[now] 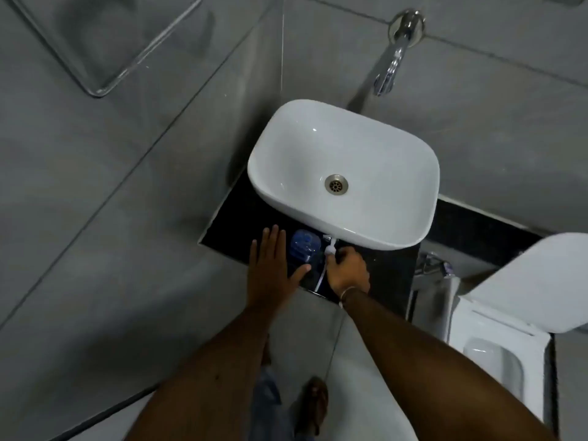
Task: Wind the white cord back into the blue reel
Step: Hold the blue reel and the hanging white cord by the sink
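Black counter (391, 275) under white basin (343, 173), grey-tiled bathroom.

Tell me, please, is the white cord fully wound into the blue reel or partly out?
Partly out: a white cord runs beside the blue plastic reel, pinched in the right hand.

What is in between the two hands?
In the head view, the blue reel sits on the dark counter between the open left hand and the right hand, which is closed on the white cord.
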The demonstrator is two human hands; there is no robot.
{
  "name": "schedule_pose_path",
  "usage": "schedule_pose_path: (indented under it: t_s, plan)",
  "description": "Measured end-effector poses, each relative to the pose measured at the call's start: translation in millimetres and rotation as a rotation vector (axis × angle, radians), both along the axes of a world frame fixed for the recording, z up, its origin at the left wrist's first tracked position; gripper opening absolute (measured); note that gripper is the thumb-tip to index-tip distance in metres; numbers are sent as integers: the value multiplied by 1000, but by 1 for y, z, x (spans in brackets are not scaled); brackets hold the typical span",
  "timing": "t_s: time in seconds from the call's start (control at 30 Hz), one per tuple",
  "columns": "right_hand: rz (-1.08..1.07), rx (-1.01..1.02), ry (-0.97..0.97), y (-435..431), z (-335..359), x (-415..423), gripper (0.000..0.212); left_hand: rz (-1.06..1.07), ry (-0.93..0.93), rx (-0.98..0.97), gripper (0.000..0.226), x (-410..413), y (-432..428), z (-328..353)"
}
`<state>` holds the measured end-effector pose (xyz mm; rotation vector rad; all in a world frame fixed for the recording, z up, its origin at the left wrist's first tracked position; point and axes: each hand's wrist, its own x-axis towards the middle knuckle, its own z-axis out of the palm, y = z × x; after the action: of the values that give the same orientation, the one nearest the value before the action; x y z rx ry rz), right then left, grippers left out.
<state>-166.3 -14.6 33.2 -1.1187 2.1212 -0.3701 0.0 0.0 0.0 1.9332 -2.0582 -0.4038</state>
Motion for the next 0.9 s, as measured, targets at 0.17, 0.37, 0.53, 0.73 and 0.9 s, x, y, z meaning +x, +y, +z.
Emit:
schedule_pose_path:
  t_s: [0.17,0.37,0.53,0.73,0.9]
  plan:
    - [-143,112,18,-29,-10,12,39,10,132,31,97,-3,-14,-7]
    - [-194,86,47,-33,-24,11,28,4,223,18,91,-10,-24,-11]
    - [-172,-46,50,0,-4,-6,22,18,283,21,86,-10,-24,-16]
    - [-428,-606,-265,38,64,-9,16,50,334,26,87,-13,-23,-23]
    - [-347,-794,-335,15,101,22,20,41,323,-7,87,-13,-22,-23]
